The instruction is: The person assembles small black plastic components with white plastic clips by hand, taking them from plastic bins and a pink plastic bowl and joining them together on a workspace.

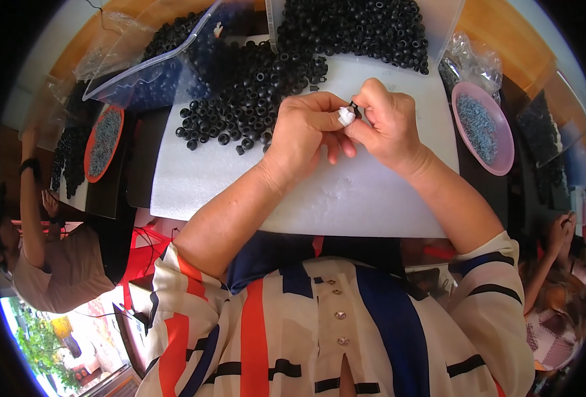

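My left hand (299, 129) and my right hand (392, 126) meet over a white foam board (385, 198). Between their fingertips is a small black plastic part (354, 108), mostly hidden by the fingers. Both hands are closed on it, thumbs pressed against it. A white wrap or scrap (346, 116) shows at the tip of my left thumb; I cannot tell which. Close by my left hand, a heap of black ring-shaped plastic parts (230, 109) spreads over the board.
Behind stands a clear bin (446, 26) of similar black parts; a bluish tub (147, 79) tips toward the heap. A pink bowl (504, 155) at right and an orange bowl (90, 169) at left hold small blue-grey pieces. Other people (58, 264) sit at both sides.
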The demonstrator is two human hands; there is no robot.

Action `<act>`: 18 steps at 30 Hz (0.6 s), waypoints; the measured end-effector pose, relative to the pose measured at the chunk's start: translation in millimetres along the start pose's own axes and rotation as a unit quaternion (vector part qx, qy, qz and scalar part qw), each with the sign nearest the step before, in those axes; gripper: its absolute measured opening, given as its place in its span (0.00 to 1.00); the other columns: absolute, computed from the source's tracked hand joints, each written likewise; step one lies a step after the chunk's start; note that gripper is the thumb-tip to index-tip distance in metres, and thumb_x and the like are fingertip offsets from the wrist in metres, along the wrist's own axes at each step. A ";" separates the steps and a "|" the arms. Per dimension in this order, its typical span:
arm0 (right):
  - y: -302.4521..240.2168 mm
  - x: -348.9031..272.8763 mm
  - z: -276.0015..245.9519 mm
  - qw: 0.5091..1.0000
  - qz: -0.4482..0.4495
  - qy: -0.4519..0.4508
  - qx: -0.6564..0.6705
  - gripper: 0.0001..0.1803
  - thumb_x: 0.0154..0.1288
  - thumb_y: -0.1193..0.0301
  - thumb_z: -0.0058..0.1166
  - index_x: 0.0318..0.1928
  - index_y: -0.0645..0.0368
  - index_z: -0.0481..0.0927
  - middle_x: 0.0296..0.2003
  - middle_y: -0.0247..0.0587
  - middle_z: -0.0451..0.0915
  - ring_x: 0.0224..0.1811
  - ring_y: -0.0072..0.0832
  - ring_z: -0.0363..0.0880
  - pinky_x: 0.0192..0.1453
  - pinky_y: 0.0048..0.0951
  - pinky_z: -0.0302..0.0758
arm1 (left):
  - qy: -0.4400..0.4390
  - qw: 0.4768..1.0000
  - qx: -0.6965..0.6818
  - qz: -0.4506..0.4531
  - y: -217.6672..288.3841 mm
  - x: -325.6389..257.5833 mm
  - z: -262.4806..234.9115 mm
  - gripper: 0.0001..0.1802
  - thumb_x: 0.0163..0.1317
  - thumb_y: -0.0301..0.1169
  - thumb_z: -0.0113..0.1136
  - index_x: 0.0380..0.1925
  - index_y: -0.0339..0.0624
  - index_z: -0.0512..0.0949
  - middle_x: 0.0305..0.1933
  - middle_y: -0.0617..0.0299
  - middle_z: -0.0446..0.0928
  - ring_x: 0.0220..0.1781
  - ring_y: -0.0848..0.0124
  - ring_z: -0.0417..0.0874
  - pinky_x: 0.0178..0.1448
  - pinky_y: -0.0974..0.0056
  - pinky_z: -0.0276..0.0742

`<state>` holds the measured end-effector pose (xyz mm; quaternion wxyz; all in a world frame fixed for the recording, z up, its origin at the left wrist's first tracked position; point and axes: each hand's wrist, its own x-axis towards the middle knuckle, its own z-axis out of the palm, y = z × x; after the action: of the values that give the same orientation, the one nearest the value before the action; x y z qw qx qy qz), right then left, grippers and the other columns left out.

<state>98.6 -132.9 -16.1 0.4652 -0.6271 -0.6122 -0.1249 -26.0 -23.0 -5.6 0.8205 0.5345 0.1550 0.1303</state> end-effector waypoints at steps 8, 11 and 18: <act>0.8 -1.0 -3.3 0.997 0.031 -0.014 0.069 0.15 0.44 0.76 0.60 0.27 0.56 0.65 0.15 0.38 0.71 0.15 0.33 0.73 0.18 0.29 0.68 | -0.014 0.999 0.042 0.004 3.5 -2.1 0.2 0.10 0.64 0.26 0.56 0.37 0.26 0.78 0.27 0.49 0.79 0.20 0.63 0.82 0.16 0.69 0.67; 1.6 -0.9 -5.1 0.997 0.025 -0.002 0.077 0.16 0.44 0.75 0.62 0.27 0.57 0.65 0.16 0.38 0.73 0.14 0.34 0.73 0.18 0.28 0.67 | -0.024 1.000 0.017 -0.006 6.2 -0.1 2.8 0.08 0.63 0.24 0.57 0.32 0.25 0.78 0.24 0.51 0.79 0.19 0.67 0.81 0.16 0.69 0.66; 5.1 14.4 -20.2 0.970 0.149 -0.184 0.063 0.17 0.40 0.70 0.66 0.26 0.59 0.69 0.20 0.40 0.78 0.23 0.38 0.78 0.28 0.33 0.72 | 0.046 0.968 0.240 0.049 8.7 3.0 2.1 0.07 0.62 0.26 0.59 0.32 0.31 0.81 0.24 0.57 0.80 0.19 0.72 0.79 0.17 0.72 0.66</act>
<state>114.7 -137.4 2.9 0.3965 -0.6927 -0.5938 0.1017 -22.9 -20.2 2.9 0.6527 0.7165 0.1925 0.1536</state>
